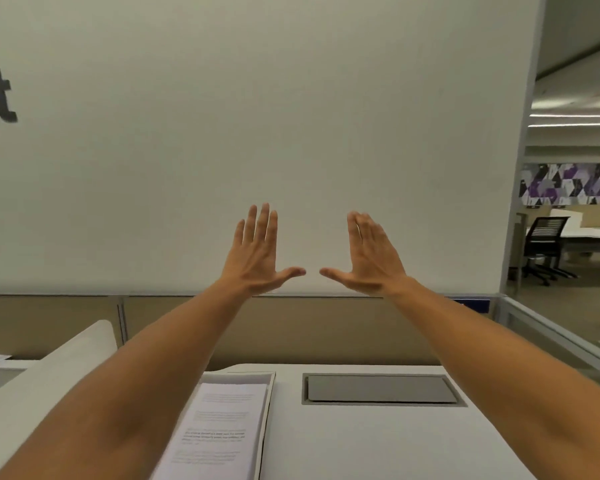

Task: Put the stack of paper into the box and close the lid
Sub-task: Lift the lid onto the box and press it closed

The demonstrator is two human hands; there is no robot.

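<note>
Both hands raised empty, fingers spread: left hand [257,252], right hand [371,259]. Likely a start pose. Paper stack [219,427] already in open box [269,403]; lid [66,372] up.

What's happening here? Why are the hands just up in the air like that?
A person is holding both arms out over a desk, left hand and right hand open, fingers spread, thumbs nearly meeting, gripping nothing. Below the left arm, a stack of printed paper already lies inside a shallow white box. A white panel beside it, likely the lid, stands raised, so the box looks open. Closing it appears to be what remains.
</note>
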